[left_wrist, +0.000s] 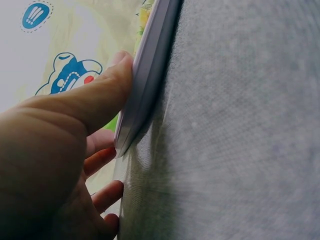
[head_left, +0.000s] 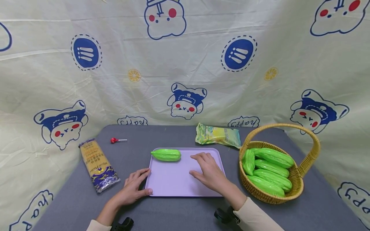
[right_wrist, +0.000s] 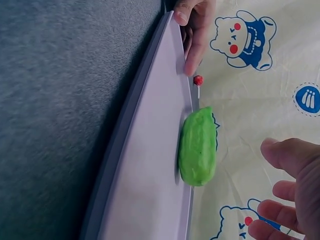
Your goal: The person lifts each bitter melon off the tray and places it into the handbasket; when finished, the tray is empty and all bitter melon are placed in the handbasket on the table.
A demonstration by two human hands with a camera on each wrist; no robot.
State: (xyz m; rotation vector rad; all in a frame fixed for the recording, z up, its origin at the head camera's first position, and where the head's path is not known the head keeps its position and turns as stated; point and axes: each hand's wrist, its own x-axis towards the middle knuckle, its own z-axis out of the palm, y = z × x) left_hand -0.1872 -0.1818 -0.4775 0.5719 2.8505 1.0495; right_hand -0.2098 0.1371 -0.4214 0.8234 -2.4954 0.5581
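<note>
A glossy green cucumber-like vegetable [head_left: 166, 155] lies near the far left of a lilac tray [head_left: 179, 183]. My left hand [head_left: 135, 187] is at the tray's left side, thumb by the near corner and fingertips further up the edge. In the left wrist view, the thumb [left_wrist: 107, 87] lies straight against the tray's rim [left_wrist: 145, 75]. Over the tray's right half hovers my right hand [head_left: 209, 171], fingers spread and nothing in them. The right wrist view shows that hand [right_wrist: 292, 187] apart from the vegetable [right_wrist: 198, 147].
To the right stands a wicker basket [head_left: 273, 200] with a tall handle, holding several more green vegetables [head_left: 271, 170]. A green-yellow packet [head_left: 218, 135] lies behind the tray. On the left are a yellow-and-blue noodle-like packet [head_left: 99, 165] and a red lollipop [head_left: 114, 140].
</note>
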